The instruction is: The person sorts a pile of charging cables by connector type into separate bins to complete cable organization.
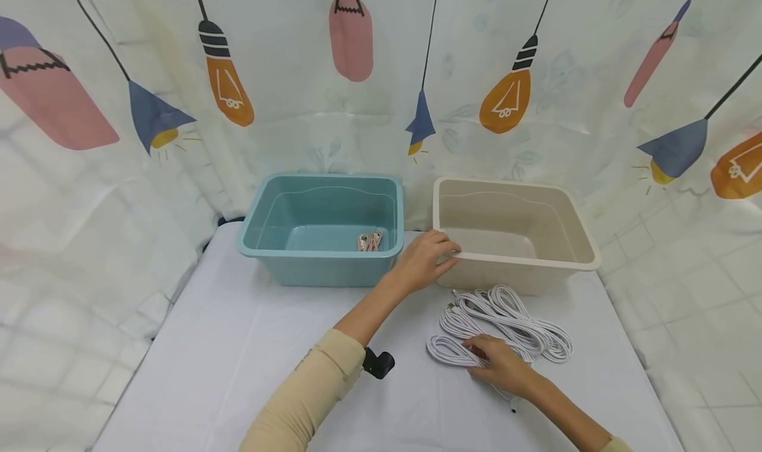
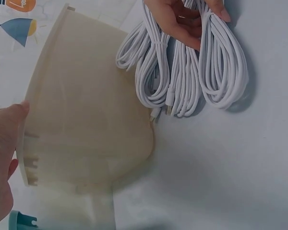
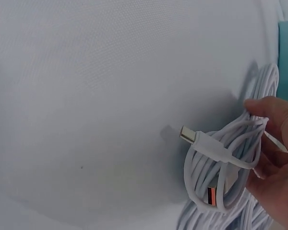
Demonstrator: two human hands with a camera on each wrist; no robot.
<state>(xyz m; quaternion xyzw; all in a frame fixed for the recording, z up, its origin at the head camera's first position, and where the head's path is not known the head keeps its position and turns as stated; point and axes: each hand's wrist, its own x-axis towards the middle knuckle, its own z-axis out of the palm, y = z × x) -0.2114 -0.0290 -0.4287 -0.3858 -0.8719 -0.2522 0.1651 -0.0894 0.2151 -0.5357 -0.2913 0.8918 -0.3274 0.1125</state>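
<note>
My left hand (image 1: 424,260) grips the rim of a beige plastic bin (image 1: 506,276) at its near left corner; in the left wrist view the thumb presses on the rim. In front of that bin lie several coiled white charging cables (image 1: 538,336), side by side on the table. My right hand (image 1: 503,367) holds the nearest coiled cable (image 1: 448,351) between thumb and fingers at its tied middle. In the right wrist view, a metal-tipped white plug (image 3: 211,147) and an orange-lined USB plug (image 3: 211,195) show at the end of this coil.
A teal bin (image 1: 321,270) stands left of the beige one, with small bundled cables (image 1: 370,241) inside. A black piece (image 1: 379,364) sticks out beside the left sleeve. White cloth (image 1: 226,372) covers the table; a printed curtain (image 1: 381,134) hangs behind the bins.
</note>
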